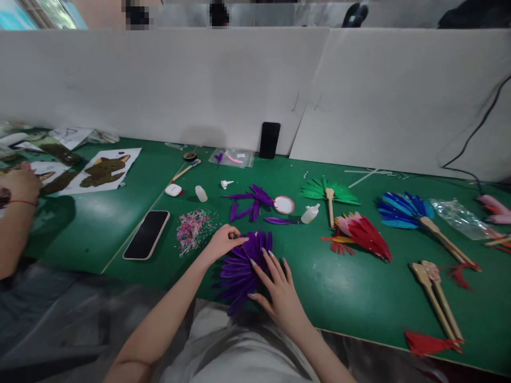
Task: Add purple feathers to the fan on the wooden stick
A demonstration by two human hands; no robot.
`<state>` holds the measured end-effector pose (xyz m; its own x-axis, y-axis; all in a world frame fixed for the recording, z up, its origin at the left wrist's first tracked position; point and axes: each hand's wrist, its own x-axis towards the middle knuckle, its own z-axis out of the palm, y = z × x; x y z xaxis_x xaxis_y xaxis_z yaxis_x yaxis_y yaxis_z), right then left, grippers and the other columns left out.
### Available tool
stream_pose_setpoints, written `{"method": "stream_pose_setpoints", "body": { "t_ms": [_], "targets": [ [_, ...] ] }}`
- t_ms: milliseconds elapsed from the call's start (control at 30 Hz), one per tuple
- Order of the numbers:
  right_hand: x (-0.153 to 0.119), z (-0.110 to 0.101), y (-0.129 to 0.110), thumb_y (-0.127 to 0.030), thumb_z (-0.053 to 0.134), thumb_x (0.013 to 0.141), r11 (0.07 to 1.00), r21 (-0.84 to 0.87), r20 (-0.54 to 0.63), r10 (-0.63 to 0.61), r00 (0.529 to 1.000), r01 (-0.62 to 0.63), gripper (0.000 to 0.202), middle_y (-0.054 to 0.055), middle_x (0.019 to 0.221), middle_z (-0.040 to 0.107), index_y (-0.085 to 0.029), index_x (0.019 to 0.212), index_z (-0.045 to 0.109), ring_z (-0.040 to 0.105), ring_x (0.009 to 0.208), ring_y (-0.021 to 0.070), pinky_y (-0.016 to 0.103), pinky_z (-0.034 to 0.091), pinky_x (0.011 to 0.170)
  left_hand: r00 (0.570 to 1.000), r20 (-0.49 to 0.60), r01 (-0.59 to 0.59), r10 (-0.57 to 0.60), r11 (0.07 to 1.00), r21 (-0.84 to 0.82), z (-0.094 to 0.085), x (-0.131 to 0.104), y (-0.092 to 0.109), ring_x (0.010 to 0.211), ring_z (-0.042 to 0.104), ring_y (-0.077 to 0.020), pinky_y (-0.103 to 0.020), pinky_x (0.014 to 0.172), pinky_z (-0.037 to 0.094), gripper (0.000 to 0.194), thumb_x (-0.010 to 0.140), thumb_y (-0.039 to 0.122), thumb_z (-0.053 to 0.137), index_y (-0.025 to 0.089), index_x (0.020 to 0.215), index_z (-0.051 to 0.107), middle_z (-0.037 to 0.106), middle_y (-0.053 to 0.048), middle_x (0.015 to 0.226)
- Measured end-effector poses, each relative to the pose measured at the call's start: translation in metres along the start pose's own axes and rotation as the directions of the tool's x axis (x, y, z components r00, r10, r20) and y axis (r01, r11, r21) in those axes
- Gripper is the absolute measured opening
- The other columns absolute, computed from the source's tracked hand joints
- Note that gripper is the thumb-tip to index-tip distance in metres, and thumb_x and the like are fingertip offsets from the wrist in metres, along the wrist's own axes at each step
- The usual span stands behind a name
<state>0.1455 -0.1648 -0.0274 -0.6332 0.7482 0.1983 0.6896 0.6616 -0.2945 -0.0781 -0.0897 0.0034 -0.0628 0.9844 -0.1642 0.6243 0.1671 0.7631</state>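
Note:
A fan of purple feathers (235, 274) lies spread at the table's front edge, between my hands. My left hand (225, 242) is at its upper left, thumb and fingertips pinched together over the feathers; anything between them is too small to make out. My right hand (279, 290) rests on the right side of the fan with its fingers spread. Beyond the fan are loose purple feathers (255, 202), a round white dish (283, 205) and a white squeeze bottle (310, 214). Colourful beads or sequins (192, 230) lie heaped left of my left hand.
A phone (147, 235) lies at the left; another phone (270, 140) leans on the white partition (179, 85). Green (330, 194), red (365, 234) and blue (403, 210) feather fans and wooden handles (435, 298) lie right. Another person's hand (19, 186) is far left.

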Motion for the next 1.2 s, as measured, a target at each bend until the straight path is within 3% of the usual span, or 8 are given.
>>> {"method": "stream_pose_setpoints", "body": {
  "t_ms": [267, 567, 767, 1000, 1200],
  "targets": [
    [0.0, -0.001, -0.001, -0.044, 0.049, 0.09, 1.0, -0.006, -0.007, 0.006, 1.0, -0.006, 0.062, 0.011, 0.154, 0.021, -0.028, 0.146, 0.027, 0.022, 0.14, 0.0287, 0.056, 0.027, 0.107, 0.998, -0.062, 0.023, -0.023, 1.0, -0.004, -0.014, 0.005, 0.004, 0.064, 0.047, -0.0163, -0.027, 0.06, 0.037, 0.037, 0.08, 0.051, 0.049, 0.019, 0.069, 0.064, 0.049, -0.001, 0.065],
    [0.0, -0.005, 0.0, -0.045, 0.046, 0.091, 1.0, 0.006, -0.009, -0.003, 1.0, 0.003, 0.061, 0.012, 0.154, 0.021, -0.028, 0.146, 0.026, 0.021, 0.14, 0.0293, 0.057, 0.026, 0.107, 1.0, -0.02, 0.023, -0.023, 1.0, -0.005, -0.014, 0.005, 0.005, 0.068, 0.052, -0.0177, -0.028, 0.064, 0.04, 0.042, 0.081, 0.054, 0.046, 0.018, 0.073, 0.067, 0.058, -0.003, 0.074],
    [-0.002, -0.005, 0.0, -0.045, 0.046, 0.092, 1.0, 0.023, -0.017, 0.004, 1.0, -0.003, 0.059, 0.013, 0.154, 0.022, -0.028, 0.145, 0.029, 0.022, 0.14, 0.0297, 0.058, 0.026, 0.107, 0.999, 0.031, 0.007, -0.008, 1.0, 0.029, -0.013, 0.005, -0.003, 0.068, 0.05, -0.0179, -0.029, 0.064, 0.04, 0.043, 0.08, 0.056, 0.049, 0.018, 0.077, 0.068, 0.053, -0.003, 0.072],
    [-0.001, -0.004, 0.0, -0.043, 0.045, 0.093, 0.998, 0.052, -0.039, 0.047, 0.998, -0.045, 0.061, 0.011, 0.154, 0.022, -0.025, 0.147, 0.024, 0.018, 0.141, 0.0272, 0.056, 0.024, 0.108, 0.985, 0.163, -0.066, 0.06, 0.997, 0.035, -0.014, 0.004, -0.003, 0.077, 0.053, -0.0201, -0.03, 0.071, 0.043, 0.034, 0.076, 0.05, 0.058, 0.022, 0.09, 0.071, 0.052, -0.003, 0.078],
    [-0.005, 0.0, 0.004, -0.038, 0.046, 0.093, 0.993, 0.043, -0.073, 0.116, 0.991, -0.113, 0.062, 0.011, 0.153, 0.024, -0.024, 0.148, 0.021, 0.02, 0.141, 0.0265, 0.054, 0.026, 0.109, 0.939, 0.318, -0.139, 0.13, 0.99, 0.005, -0.023, 0.004, 0.0, 0.082, 0.055, -0.0183, -0.03, 0.077, 0.045, 0.032, 0.08, 0.039, 0.057, 0.023, 0.104, 0.068, 0.054, -0.005, 0.09]
  ]
}}
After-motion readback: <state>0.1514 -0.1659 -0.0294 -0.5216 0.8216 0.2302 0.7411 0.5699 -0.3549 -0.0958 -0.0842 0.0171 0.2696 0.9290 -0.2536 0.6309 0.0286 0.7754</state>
